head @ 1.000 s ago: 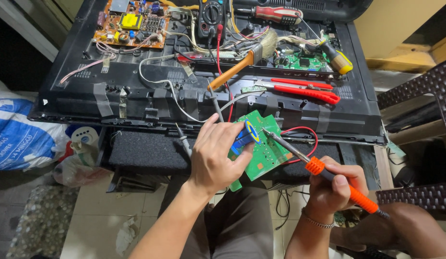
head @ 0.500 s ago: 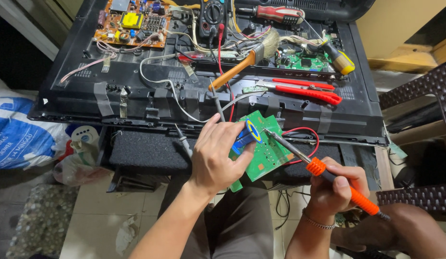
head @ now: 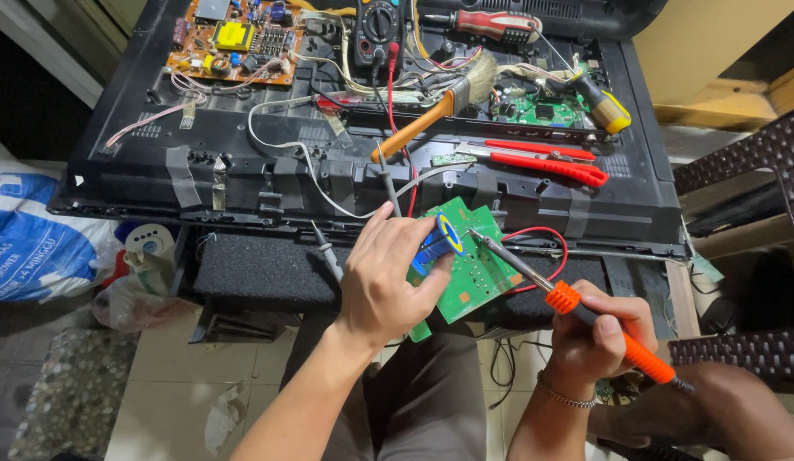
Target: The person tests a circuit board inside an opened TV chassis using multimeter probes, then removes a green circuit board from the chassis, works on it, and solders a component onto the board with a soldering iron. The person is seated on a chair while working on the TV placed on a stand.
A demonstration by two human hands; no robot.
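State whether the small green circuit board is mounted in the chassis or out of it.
Out: the left hand holds the green circuit board below the chassis.

A small green circuit board (head: 469, 269) is held tilted above the lap, and an orange-handled soldering iron (head: 576, 312) is touched to its top edge.

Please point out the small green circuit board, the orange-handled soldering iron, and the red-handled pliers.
Small green circuit board (head: 475, 277), head view, on its bare green face.
Orange-handled soldering iron (head: 563, 298), head view, on the orange collar.
Red-handled pliers (head: 551, 166), head view, on the lower red handle.
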